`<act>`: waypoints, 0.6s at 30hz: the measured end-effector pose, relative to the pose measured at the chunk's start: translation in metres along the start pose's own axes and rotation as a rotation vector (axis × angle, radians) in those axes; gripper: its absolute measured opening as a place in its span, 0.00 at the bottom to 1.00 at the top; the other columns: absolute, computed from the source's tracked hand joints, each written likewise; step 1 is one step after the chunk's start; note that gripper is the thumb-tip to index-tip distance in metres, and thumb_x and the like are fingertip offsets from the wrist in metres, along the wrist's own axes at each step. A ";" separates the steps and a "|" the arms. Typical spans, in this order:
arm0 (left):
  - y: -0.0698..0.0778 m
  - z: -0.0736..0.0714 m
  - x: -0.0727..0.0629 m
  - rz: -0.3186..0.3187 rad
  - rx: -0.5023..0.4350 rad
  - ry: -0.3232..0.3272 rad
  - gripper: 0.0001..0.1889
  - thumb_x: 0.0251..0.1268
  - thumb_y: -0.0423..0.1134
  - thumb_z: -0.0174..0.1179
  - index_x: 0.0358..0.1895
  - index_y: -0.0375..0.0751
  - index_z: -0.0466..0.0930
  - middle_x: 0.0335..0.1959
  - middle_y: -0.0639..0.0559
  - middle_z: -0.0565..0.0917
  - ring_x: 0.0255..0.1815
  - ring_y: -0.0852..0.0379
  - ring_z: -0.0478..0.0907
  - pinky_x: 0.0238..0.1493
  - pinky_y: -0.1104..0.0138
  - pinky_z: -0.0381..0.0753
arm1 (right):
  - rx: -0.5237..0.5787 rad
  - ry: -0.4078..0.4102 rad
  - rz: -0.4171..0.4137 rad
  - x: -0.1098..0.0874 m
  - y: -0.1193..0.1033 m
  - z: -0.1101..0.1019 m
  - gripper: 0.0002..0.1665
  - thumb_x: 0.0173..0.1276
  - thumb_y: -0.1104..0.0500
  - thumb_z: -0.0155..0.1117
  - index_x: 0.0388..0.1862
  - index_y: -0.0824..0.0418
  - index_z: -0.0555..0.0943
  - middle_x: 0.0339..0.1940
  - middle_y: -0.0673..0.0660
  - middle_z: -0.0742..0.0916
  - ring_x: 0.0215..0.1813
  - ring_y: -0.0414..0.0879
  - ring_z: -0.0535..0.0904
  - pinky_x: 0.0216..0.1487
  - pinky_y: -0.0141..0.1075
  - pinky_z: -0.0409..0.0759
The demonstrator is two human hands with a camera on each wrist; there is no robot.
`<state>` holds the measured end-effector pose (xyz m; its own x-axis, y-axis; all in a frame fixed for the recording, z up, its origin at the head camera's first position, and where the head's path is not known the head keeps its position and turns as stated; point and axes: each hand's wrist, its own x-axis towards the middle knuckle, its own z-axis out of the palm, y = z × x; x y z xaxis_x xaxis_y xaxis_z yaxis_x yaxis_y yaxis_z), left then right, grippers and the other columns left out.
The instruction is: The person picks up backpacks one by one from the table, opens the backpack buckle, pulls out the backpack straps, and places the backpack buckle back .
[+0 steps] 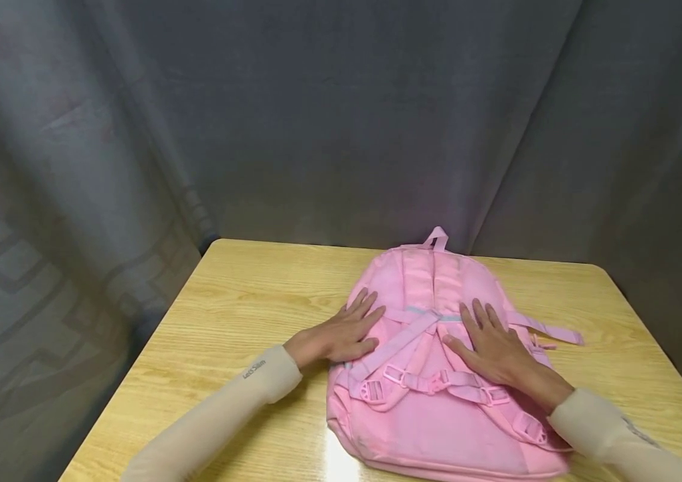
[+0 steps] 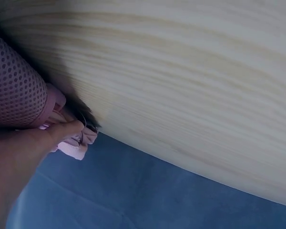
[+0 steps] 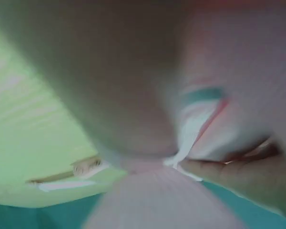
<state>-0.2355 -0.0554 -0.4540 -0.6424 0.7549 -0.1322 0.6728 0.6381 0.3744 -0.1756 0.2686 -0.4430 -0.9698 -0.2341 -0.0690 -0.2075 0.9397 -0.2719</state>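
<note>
A pink backpack (image 1: 437, 428) lies on the table with its strap side up and its top loop (image 1: 437, 235) toward the far edge. My left hand (image 1: 347, 333) rests on its left side, fingers spread. On the right half, my right hand (image 1: 497, 351) lies with its fingers extended over the back panel. Shoulder straps with pink buckles (image 1: 440, 380) run across the middle between the hands. The left wrist view shows a mesh part of the backpack (image 2: 14, 83) beside the left thumb (image 2: 62, 131). Pink fabric blurs across the right wrist view.
The wooden table (image 1: 244, 288) extends on both sides of the backpack. A loose strap end (image 1: 563, 335) sticks out to the right over the tabletop. Grey curtains (image 1: 316, 134) hang behind the table and along its sides.
</note>
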 end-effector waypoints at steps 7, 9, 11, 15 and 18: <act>-0.007 -0.002 -0.008 -0.001 0.017 -0.003 0.36 0.77 0.55 0.41 0.81 0.47 0.42 0.82 0.45 0.31 0.81 0.49 0.23 0.79 0.45 0.43 | -0.027 0.056 -0.096 -0.007 0.001 0.000 0.47 0.73 0.33 0.50 0.78 0.63 0.59 0.79 0.72 0.58 0.77 0.72 0.51 0.62 0.76 0.62; -0.008 -0.003 -0.009 0.001 0.011 -0.003 0.36 0.77 0.55 0.41 0.81 0.47 0.42 0.82 0.45 0.31 0.81 0.49 0.23 0.79 0.45 0.43 | -0.023 0.066 -0.102 -0.009 0.001 0.002 0.46 0.73 0.34 0.50 0.78 0.62 0.60 0.79 0.72 0.58 0.78 0.71 0.51 0.62 0.77 0.61; -0.009 -0.003 -0.010 0.007 0.005 -0.001 0.36 0.77 0.55 0.41 0.81 0.46 0.43 0.82 0.44 0.32 0.81 0.48 0.24 0.79 0.45 0.43 | -0.012 0.070 -0.097 -0.010 0.001 0.005 0.46 0.73 0.33 0.50 0.79 0.60 0.59 0.80 0.70 0.57 0.79 0.69 0.50 0.62 0.78 0.59; -0.010 -0.003 -0.013 0.015 0.013 0.009 0.36 0.77 0.54 0.42 0.81 0.44 0.44 0.82 0.42 0.34 0.82 0.46 0.26 0.79 0.45 0.44 | 0.020 0.088 -0.091 -0.011 0.001 0.012 0.45 0.73 0.34 0.50 0.80 0.57 0.58 0.81 0.68 0.56 0.80 0.66 0.47 0.63 0.79 0.55; -0.012 -0.003 -0.015 0.021 0.020 0.012 0.36 0.77 0.54 0.41 0.81 0.43 0.44 0.82 0.42 0.34 0.82 0.45 0.26 0.79 0.45 0.44 | 0.040 0.109 -0.093 -0.011 0.001 0.017 0.44 0.73 0.34 0.51 0.80 0.56 0.58 0.81 0.68 0.56 0.81 0.65 0.47 0.63 0.79 0.53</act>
<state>-0.2355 -0.0749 -0.4536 -0.6321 0.7666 -0.1129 0.6937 0.6248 0.3584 -0.1631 0.2676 -0.4585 -0.9554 -0.2888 0.0624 -0.2936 0.9042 -0.3101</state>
